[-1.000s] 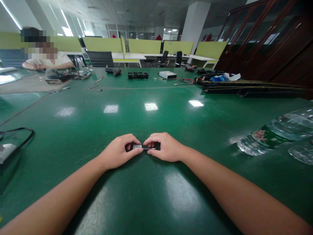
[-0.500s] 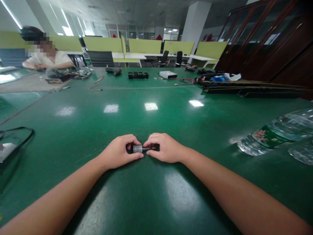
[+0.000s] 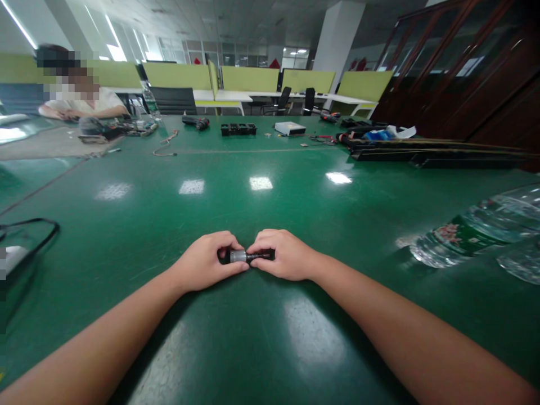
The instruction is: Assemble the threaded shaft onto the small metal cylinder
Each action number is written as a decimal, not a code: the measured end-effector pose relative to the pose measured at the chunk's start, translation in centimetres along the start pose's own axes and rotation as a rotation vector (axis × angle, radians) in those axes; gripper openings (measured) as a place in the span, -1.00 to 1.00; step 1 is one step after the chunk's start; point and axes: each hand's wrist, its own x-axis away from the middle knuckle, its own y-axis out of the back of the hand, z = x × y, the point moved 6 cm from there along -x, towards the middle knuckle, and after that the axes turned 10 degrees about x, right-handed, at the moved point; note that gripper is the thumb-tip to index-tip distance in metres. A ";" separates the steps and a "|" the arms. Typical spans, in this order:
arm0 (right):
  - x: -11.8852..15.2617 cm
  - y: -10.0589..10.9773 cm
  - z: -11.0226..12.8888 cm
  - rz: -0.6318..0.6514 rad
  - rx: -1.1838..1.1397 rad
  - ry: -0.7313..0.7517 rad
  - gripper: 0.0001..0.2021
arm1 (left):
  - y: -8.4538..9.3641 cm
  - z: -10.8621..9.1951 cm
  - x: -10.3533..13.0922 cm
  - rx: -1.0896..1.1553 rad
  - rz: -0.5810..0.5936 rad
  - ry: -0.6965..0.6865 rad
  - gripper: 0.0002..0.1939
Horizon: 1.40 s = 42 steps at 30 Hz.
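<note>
Both hands meet at a small silver metal cylinder with a dark, ribbed shaft, perhaps a little motor point(image 3: 238, 256). My left hand point(image 3: 211, 259) grips the silver body between thumb and fingers, its dark rear end partly hidden in the palm. On the other side, my right hand point(image 3: 287, 256) pinches the thin shaft point(image 3: 261, 256) near where it leaves the body. The piece lies level, shaft pointing right, just above or on the green table point(image 3: 253, 214); which of the two I cannot tell.
Water bottles point(image 3: 468, 233) stand at the right. A black cable point(image 3: 46, 222) lies at the left. Along the far side are a power drill point(image 3: 195, 122), a black part point(image 3: 238, 130), a white box point(image 3: 289, 129) and black rails point(image 3: 422, 152). A person point(image 3: 84, 104) sits at far left.
My left thumb and the silver body have shifted very slightly to the right. The ribbed shaft looks a little different, as if slightly turned. Both arms stay in place.
</note>
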 end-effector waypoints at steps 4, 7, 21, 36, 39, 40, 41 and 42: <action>0.0 0.1 0.1 -0.009 -0.002 0.000 -0.84 | -0.1 0.0 0.0 0.000 0.013 -0.002 -0.72; 0.0 0.2 0.1 -0.006 0.008 -0.004 -0.86 | 0.0 0.0 0.0 0.004 0.014 -0.001 -0.72; 0.0 0.6 0.2 -0.006 0.013 -0.012 -0.87 | -0.1 0.0 0.1 0.011 0.017 -0.020 -0.72; 0.0 0.6 -0.2 -0.008 0.010 -0.042 -0.92 | -0.1 0.1 0.1 0.012 0.023 -0.007 -0.70; 0.0 0.6 -0.3 -0.018 0.016 -0.032 -0.93 | -0.1 0.0 0.0 0.004 0.026 0.000 -0.71; 0.0 0.6 -0.4 -0.021 0.018 -0.032 -0.93 | -0.1 0.0 0.0 0.004 0.027 0.002 -0.71; 0.0 0.5 -0.4 -0.024 0.019 -0.031 -0.93 | -0.1 0.0 0.0 0.004 0.027 0.005 -0.71; 0.0 0.5 -0.3 -0.026 0.020 -0.028 -0.93 | -0.1 0.0 0.0 0.005 0.027 0.005 -0.71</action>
